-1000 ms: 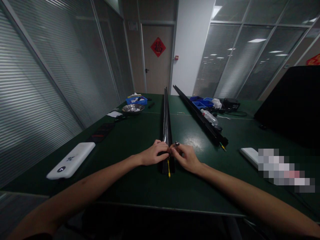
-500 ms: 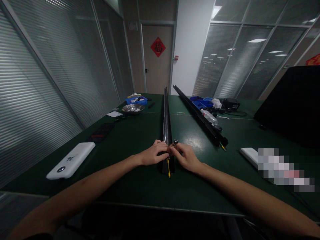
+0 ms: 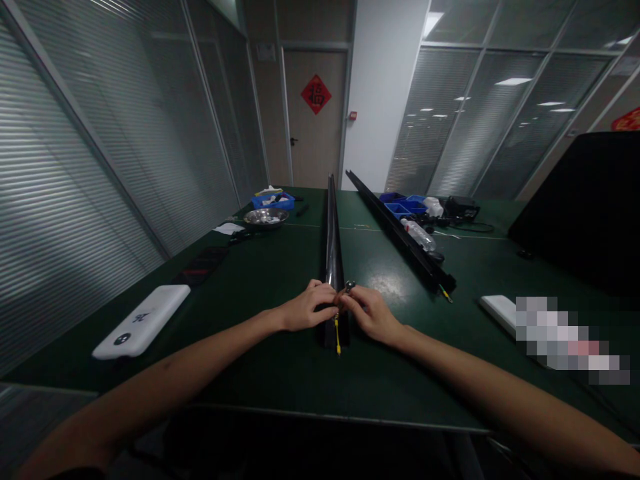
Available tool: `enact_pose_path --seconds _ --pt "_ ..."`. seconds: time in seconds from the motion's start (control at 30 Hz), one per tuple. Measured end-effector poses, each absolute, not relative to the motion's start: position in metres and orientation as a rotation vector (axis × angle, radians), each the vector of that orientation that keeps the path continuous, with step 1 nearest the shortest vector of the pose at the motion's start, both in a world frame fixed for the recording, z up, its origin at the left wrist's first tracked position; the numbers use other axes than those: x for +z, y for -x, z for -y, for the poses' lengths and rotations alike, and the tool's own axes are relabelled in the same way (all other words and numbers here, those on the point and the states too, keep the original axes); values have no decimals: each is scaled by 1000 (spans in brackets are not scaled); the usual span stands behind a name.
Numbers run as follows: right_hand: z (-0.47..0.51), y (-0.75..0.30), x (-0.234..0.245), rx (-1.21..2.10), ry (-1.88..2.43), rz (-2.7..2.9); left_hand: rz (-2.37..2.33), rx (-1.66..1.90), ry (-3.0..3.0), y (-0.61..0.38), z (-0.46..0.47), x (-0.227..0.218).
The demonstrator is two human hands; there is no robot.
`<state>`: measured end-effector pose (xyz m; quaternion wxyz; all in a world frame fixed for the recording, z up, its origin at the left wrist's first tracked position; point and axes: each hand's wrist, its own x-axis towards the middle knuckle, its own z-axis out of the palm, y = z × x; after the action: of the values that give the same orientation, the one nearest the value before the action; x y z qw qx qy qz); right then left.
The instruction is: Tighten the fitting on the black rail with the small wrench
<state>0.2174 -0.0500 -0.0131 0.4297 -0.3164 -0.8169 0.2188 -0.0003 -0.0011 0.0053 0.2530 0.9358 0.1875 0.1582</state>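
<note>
A long black rail [image 3: 333,240] lies on the green table [image 3: 280,360], running straight away from me. A yellow wire [image 3: 337,333] comes out of its near end. My left hand [image 3: 307,308] is curled over the rail's near end from the left. My right hand [image 3: 370,315] pinches a small shiny metal part [image 3: 349,287] right beside the rail, its fingertips almost touching my left thumb.
A second black rail [image 3: 400,233] lies slanted to the right, with a water bottle [image 3: 417,235] and blue bins [image 3: 403,203] beside it. A white power bank [image 3: 143,320] lies at the left. A metal bowl [image 3: 265,217] and a blue tray [image 3: 273,198] stand further back.
My right hand with the small metal part has crept slightly left, toward the rail. My left hand has stayed on the rail.
</note>
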Motion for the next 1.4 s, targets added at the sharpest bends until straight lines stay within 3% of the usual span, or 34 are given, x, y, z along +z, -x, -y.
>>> enact_pose_path --seconds 1.4 --pt "52 -217 -16 506 861 1966 -498 437 -2546 1 1 4"
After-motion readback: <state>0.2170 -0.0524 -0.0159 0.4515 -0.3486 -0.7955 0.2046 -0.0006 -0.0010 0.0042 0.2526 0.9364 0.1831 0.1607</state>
